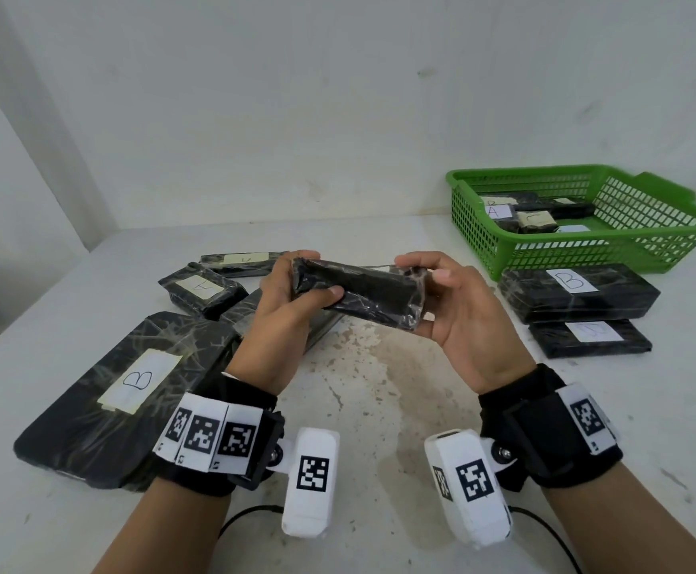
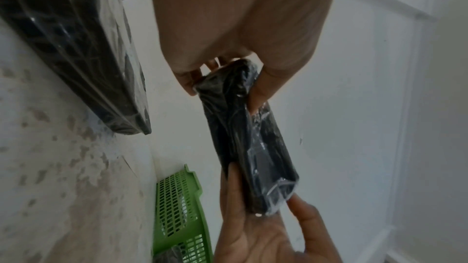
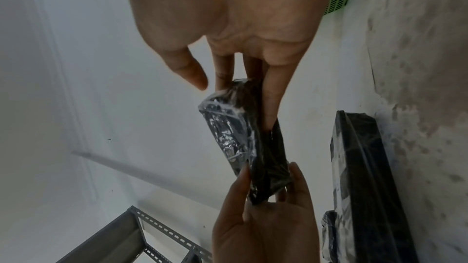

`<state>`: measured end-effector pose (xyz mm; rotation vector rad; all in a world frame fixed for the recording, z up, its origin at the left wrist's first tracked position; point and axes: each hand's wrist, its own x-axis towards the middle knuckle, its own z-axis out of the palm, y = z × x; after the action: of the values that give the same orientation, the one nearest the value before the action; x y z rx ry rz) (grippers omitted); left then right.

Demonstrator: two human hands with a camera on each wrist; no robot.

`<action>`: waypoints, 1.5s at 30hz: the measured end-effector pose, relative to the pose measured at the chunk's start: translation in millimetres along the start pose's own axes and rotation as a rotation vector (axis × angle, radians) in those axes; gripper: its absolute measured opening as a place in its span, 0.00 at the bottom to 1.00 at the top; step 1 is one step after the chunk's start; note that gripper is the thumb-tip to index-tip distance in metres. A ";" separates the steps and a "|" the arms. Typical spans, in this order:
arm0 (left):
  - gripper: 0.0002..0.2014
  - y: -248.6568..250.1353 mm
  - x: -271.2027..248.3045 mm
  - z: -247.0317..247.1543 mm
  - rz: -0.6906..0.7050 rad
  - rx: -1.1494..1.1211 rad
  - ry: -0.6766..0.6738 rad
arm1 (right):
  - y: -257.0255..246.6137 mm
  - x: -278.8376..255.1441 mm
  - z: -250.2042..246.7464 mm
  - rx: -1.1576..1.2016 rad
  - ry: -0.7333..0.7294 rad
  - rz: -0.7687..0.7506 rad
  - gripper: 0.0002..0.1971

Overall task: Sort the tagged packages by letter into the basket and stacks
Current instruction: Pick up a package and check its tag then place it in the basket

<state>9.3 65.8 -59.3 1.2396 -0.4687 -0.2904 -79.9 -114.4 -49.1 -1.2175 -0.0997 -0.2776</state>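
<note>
I grip a long black plastic-wrapped package [image 1: 358,294] above the white table [image 1: 379,408], my left hand [image 1: 286,300] curled round one end, my right hand [image 1: 458,308] pinching the other. The green slotted plastic basket [image 1: 648,238] sits at two o'clock.

A black wristband [image 1: 230,401] is worn on the left forearm, another [image 1: 545,412] on the right. White tags printed with black square codes are fixed around both. A white camera block [image 1: 311,482] is bolted at 3 o'clock of the left band, another [image 1: 468,484] at 9 o'clock of the right, each trailed by a black cable [image 1: 242,517]
</note>
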 end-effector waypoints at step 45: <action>0.28 -4.5 -13.2 26.7 0.078 0.138 -0.149 | 1.9 -7.8 12.4 -0.158 0.127 -0.159 0.10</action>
<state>-15.1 48.2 -59.4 1.3355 -0.6732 -0.2891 -85.9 -101.0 -48.3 -1.3476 -0.0652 -0.5085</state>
